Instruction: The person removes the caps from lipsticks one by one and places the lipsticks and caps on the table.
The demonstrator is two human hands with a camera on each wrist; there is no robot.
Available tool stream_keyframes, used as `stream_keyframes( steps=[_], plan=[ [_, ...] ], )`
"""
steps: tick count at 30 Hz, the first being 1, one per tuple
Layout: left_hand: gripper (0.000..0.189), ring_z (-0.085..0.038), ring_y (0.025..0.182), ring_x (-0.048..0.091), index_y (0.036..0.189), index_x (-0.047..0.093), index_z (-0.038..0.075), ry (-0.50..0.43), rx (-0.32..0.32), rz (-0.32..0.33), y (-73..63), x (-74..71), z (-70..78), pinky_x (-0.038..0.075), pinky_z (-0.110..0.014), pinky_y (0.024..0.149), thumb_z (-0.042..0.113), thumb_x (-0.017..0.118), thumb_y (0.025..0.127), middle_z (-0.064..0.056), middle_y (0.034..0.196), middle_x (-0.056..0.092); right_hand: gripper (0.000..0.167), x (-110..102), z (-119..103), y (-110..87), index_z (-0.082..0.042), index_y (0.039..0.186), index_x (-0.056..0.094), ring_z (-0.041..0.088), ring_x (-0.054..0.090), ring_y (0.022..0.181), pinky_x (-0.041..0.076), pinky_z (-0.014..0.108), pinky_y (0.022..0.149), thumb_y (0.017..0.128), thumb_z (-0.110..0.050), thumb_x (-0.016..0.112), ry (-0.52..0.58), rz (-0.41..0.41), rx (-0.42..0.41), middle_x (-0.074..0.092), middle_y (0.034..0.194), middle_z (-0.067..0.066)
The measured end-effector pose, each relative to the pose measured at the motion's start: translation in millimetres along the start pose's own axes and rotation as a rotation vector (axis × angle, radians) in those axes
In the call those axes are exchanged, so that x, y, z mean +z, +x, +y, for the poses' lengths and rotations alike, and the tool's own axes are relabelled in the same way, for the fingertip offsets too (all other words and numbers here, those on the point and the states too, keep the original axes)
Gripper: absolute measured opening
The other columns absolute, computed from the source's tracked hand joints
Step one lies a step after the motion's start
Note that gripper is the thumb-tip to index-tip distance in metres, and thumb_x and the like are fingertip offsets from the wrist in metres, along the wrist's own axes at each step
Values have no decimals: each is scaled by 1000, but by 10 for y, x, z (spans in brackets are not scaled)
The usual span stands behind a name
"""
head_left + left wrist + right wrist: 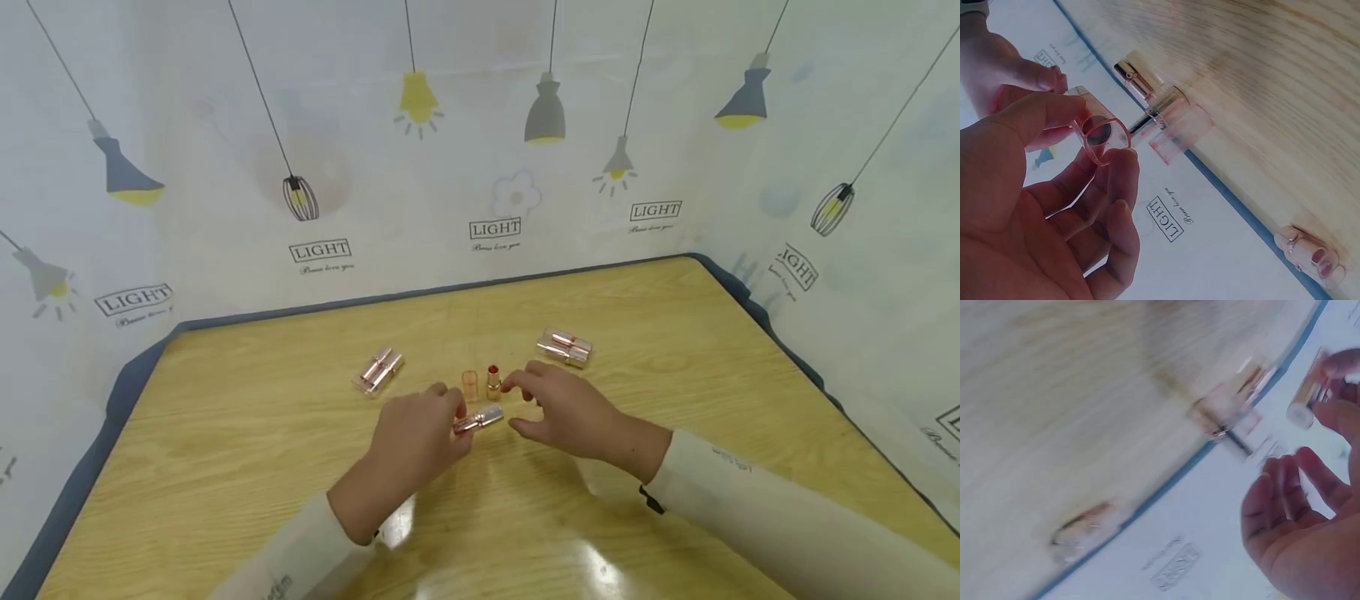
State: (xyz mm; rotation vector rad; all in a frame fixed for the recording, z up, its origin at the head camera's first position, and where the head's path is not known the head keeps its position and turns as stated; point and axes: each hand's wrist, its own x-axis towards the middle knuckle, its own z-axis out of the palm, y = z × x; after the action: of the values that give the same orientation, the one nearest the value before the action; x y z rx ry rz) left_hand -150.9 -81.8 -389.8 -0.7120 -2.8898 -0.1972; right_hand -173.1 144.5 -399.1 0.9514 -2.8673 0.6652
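My left hand (416, 429) pinches a lipstick tube (478, 419) between thumb and fingertips, just above the table. In the left wrist view its clear pinkish cap end (1105, 139) faces the camera, with a dark red tip inside. Just right of that tube, my right hand (570, 412) hovers with bent fingers spread apart and nothing between them. The right wrist view shows a gap between this hand (1304, 519) and the tube. Behind both hands an uncapped lipstick (493, 385) stands upright, its red bullet showing. A clear cap (470, 385) stands beside it on the left.
On the wooden table (300, 483), two lipsticks (379, 372) lie side by side to the left. Another group of lipsticks (565, 347) lies behind the right hand. A pale printed curtain (420, 183) borders the table's back and sides.
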Motion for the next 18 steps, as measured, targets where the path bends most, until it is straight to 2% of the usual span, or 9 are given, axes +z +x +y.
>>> stream_keyframes(
  steps=[2,6,12,18],
  plan=[
    [24,-6,51,45,84,67,19,4,18,5,-22,-20,25,35,-25,44,36,82,80,7,74,58,43,19,-78,-22,-13,119,66,11,53,79,47,22,64,82,-28,83,-89,12,-76,60,100,2],
    [23,-5,50,44,85,67,19,5,59,22,-36,-31,83,34,-24,45,36,81,80,7,73,58,43,71,-115,-68,-14,117,67,14,57,90,51,27,72,81,-31,84,-153,47,-157,62,107,2],
    [23,-6,51,45,85,67,18,6,90,34,-50,-26,134,33,-23,45,34,82,78,8,72,58,24,98,-119,-98,-17,101,71,11,58,85,50,27,72,82,-27,83,-173,97,-230,64,93,-4],
    [24,-5,49,42,85,67,19,4,86,10,-82,-26,141,32,-23,44,36,82,79,8,70,59,22,126,-108,-122,-17,98,73,9,57,82,50,23,68,82,-26,84,-168,93,-238,65,90,-5]
  ],
)
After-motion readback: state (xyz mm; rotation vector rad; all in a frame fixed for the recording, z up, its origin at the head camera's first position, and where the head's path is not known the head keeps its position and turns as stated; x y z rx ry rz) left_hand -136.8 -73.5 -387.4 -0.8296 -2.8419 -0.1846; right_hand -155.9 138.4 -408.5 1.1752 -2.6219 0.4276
